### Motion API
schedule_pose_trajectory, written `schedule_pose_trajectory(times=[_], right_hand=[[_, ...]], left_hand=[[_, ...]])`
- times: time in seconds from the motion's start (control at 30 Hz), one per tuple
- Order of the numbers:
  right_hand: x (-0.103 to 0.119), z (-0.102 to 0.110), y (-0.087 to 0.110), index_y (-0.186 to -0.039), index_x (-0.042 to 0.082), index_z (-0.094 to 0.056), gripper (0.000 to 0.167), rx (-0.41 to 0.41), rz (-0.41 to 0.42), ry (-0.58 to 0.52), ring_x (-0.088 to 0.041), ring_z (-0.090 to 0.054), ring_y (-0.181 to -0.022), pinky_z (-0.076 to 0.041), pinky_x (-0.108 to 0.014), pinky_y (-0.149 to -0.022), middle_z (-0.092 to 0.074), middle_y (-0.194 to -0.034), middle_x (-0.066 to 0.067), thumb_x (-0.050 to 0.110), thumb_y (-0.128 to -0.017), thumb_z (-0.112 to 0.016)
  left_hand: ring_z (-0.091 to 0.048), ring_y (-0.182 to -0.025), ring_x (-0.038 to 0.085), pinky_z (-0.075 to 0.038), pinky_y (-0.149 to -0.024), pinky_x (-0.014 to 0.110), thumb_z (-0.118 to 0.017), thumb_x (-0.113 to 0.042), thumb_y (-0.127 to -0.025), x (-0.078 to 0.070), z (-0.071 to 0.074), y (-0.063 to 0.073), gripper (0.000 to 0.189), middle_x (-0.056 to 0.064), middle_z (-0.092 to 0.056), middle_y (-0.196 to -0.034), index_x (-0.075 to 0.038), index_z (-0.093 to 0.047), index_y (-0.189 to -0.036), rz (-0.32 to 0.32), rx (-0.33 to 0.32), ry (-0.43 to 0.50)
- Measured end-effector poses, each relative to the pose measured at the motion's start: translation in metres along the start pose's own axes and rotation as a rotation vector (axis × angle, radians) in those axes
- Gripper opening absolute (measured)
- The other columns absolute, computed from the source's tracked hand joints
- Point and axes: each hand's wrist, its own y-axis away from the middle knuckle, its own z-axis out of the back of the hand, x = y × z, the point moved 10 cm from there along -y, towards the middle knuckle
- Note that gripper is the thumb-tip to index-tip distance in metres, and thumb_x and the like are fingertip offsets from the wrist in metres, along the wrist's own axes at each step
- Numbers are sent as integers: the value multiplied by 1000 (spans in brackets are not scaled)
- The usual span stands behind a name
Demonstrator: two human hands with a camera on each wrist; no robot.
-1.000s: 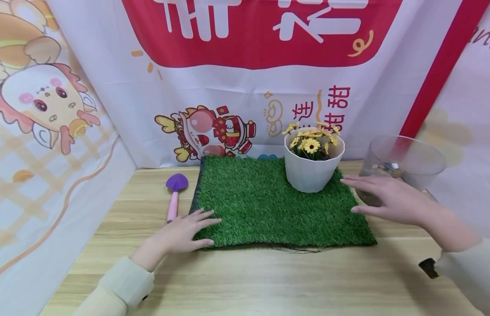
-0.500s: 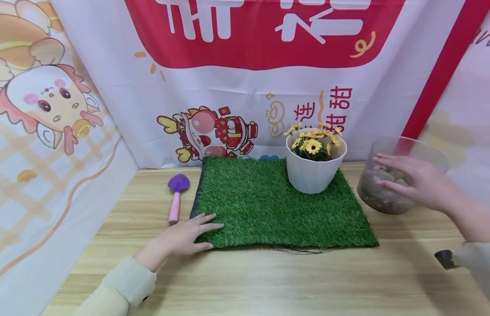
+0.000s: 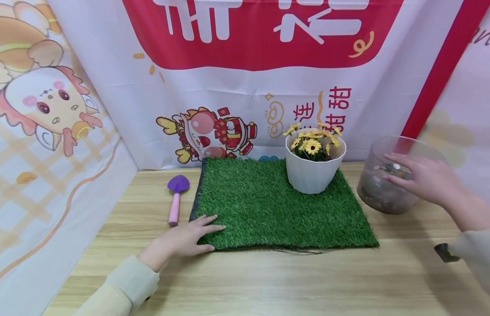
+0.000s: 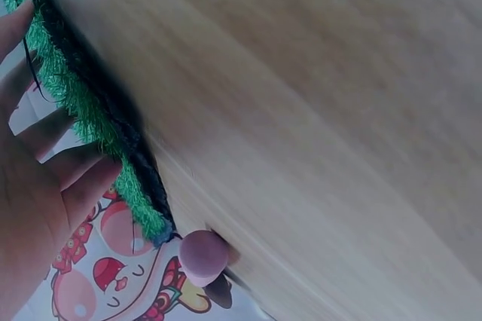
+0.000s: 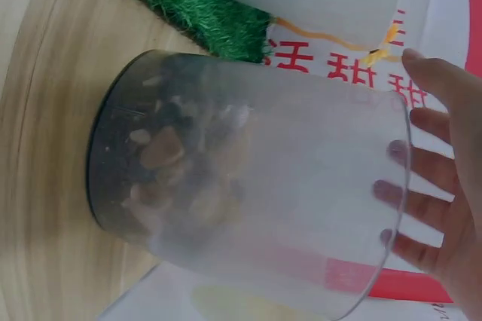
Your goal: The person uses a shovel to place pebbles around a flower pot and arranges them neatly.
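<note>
From my remote seat I see the clear, round, straight-sided container (image 3: 381, 188) standing upright on the pale wooden table (image 3: 268, 281), just right of the green artificial-turf mat (image 3: 249, 206). I judge it bottom-heavy from the mixed stones (image 5: 162, 148) inside, its wall stiff and smooth enough to slip, brittle if glass; I can't tell the material. I'd grasp low, a palm either side, rather than by the rim.

My right hand (image 3: 430, 177) is at the rim, fingers apart, gripping nothing; contact is unclear. My left hand (image 3: 185, 239), fingers spread, lies over the mat's near-left corner, holding nothing.
</note>
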Motion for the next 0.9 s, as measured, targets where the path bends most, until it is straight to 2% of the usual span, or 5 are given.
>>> schedule_pose_trajectory(times=[0.1, 0.23, 0.47, 0.57, 0.9], right_hand=[[-8, -9, -4, -138, -4, -58, 63, 70, -43, -12, -56, -63, -100, -50, -69, -78, -62, -124, -37, 38, -94, -74], [-17, -21, -5, -131, -5, -60, 55, 136, -73, -48, -52, -66, -90, -53, -65, -70, -67, -113, -34, 36, -96, -72], [-25, -36, 3, -94, 6, -74, 26, 169, -87, -62, -36, -69, -75, -53, -55, -66, -74, -83, -10, 31, -95, -73], [-27, -35, 4, -83, 11, -71, 25, 160, -96, -45, -32, -65, -68, -48, -51, -58, -68, -71, -3, 32, -95, -73], [-31, -33, 6, -79, 13, -65, 26, 161, -112, -30, -29, -65, -64, -48, -48, -54, -68, -71, 0, 32, -93, -76]], left_hand=[[-28, -146, 53, -41, -105, 67, -70, -35, -98, 2, 0, -1, 61, 19, -29, -165, -22, -49, -154, 12, 2, -4], [-28, -146, 52, -43, -105, 66, -70, -36, -98, 2, -1, 0, 60, 19, -29, -165, -22, -50, -153, 21, 19, 2], [-28, -146, 52, -42, -105, 66, -69, -37, -98, 1, -4, 2, 60, 20, -30, -164, -21, -51, -153, 21, 53, 31], [-26, -146, 53, -42, -105, 67, -69, -37, -98, 2, -4, 1, 60, 19, -28, -165, -22, -50, -153, 34, 50, 32], [-24, -147, 53, -44, -103, 67, -68, -37, -99, 2, -5, -3, 61, 18, -24, -167, -23, -48, -155, 58, 54, 24]])
